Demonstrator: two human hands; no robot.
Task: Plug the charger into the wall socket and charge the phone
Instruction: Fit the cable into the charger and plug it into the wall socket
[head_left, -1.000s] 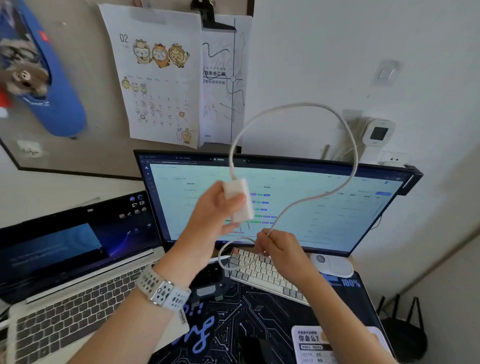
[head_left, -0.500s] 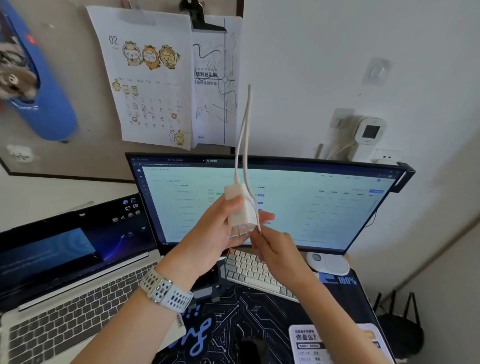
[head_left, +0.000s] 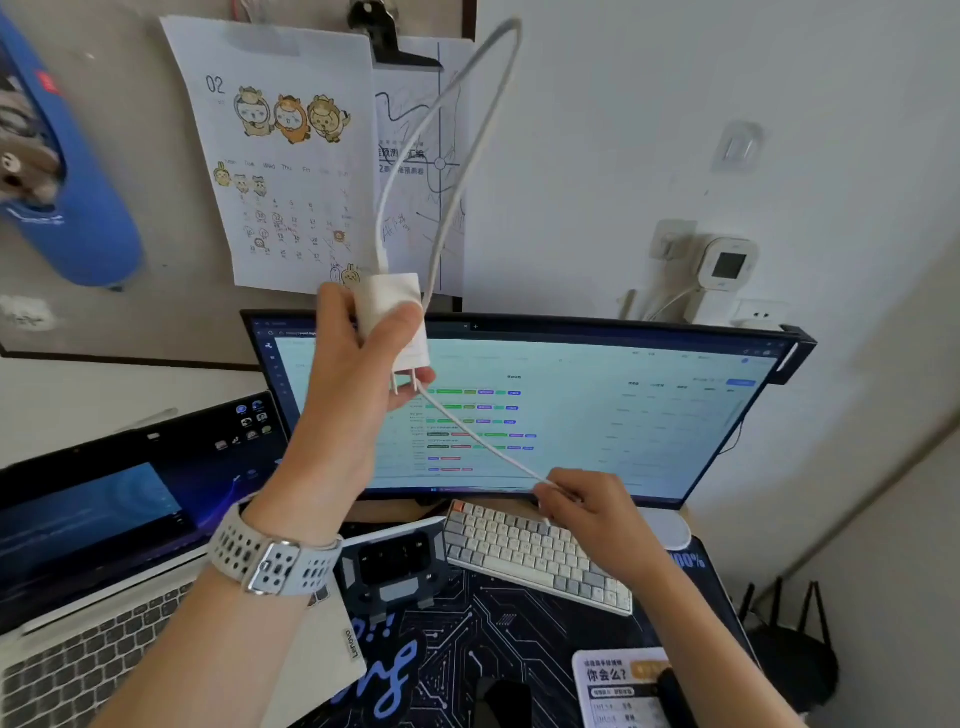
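Charger up, prongs down.
My left hand (head_left: 358, 358) grips the white charger (head_left: 397, 322); my right hand (head_left: 587, 506) pinches its cable (head_left: 483, 447). The laptop (head_left: 322, 644) reads "Lenovo".

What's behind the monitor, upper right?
Above the monitor top edge, a white wall socket and a small white device with a dark screen, cable hanging from it. The monitor covers the wall below them.

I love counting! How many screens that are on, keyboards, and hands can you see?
Lit screens: 2, the laptop screen and the monitor
Keyboards: 2, the laptop keyboard and the white keyboard
Hands: 2, left hand and right hand
Total: 6
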